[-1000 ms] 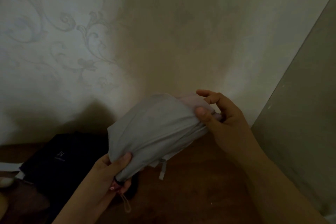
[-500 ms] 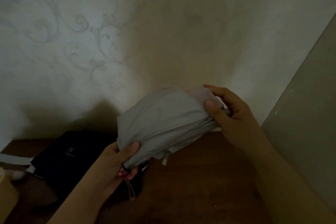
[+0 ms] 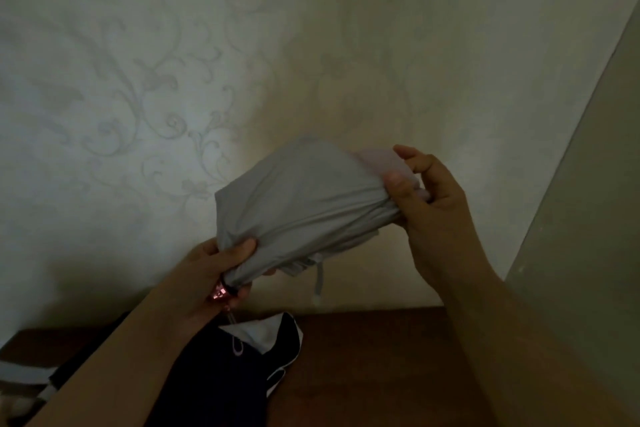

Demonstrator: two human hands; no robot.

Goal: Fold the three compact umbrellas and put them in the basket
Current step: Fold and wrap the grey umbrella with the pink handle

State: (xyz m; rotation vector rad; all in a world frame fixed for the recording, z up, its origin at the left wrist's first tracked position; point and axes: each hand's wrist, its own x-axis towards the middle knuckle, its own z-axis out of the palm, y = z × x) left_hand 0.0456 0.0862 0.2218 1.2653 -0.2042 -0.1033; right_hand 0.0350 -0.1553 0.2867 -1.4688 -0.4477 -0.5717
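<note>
A collapsed grey compact umbrella point(image 3: 301, 204) is held up in front of the wall, its loose canopy bunched and its closing strap point(image 3: 319, 279) dangling below. My left hand point(image 3: 214, 270) grips the handle end, where a pinkish handle shows under the fingers. My right hand point(image 3: 426, 198) pinches the gathered fabric at the top end. A dark navy umbrella point(image 3: 228, 371) with white edging lies on the wooden surface below my left arm. No basket is in view.
The brown wooden tabletop point(image 3: 374, 364) runs along the bottom against a pale wall with a floral pattern point(image 3: 145, 107). A grey-green panel point(image 3: 595, 236) stands at the right edge. Something pale sits at the far lower left point(image 3: 17, 402).
Both hands have lifted the grey umbrella higher against the wall, and the view has tilted up. The grips at both ends are unchanged.
</note>
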